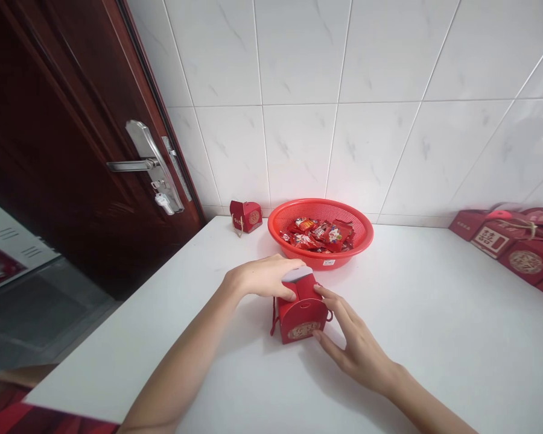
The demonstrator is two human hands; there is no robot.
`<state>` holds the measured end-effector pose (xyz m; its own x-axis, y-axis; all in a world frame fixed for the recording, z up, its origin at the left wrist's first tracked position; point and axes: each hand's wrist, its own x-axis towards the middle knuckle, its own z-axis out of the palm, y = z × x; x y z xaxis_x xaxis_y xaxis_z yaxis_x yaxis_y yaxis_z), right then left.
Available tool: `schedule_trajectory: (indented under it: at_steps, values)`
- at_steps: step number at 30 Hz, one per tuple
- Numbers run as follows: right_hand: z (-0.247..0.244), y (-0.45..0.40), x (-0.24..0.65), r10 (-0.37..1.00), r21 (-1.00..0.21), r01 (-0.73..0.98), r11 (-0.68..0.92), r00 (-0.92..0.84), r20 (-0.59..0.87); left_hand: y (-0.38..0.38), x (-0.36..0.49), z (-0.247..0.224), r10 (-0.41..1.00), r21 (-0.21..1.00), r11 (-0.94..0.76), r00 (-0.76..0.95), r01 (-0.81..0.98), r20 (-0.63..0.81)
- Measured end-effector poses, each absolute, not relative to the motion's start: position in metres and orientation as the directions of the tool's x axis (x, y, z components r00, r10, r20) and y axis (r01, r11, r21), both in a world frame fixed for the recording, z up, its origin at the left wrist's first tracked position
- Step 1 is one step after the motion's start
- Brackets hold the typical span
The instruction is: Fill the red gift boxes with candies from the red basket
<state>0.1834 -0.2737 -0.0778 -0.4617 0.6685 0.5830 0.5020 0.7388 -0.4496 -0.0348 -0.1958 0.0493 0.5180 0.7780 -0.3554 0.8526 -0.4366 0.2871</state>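
A small red gift box (304,314) with a gold round emblem on its front stands on the white table in front of me. Its top panels are partly folded in, and a pale inner flap sticks up at the back. Red cord hangs at both sides. My left hand (268,276) grips the box from the left and behind, thumb on the top panel. My right hand (350,340) holds it at the right, fingers at the top edge and thumb on the front face.
Behind the box stands a red plastic basket (364,232) of wrapped candies (328,235). A finished-looking red box (248,217) sits at the wall. Several red boxes (520,247) crowd the table's right side. A dark door (95,90) is at left.
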Motion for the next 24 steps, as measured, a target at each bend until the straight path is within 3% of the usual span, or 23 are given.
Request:
schedule_trajectory:
  at_steps: [24]
  values:
    - [-0.0775,-0.2774,0.1854,0.660,-0.430,0.511,0.745,-0.470,0.586,-0.1940,-0.0371,0.0491,0.769,0.337,-0.403,0.515,0.851,-0.379]
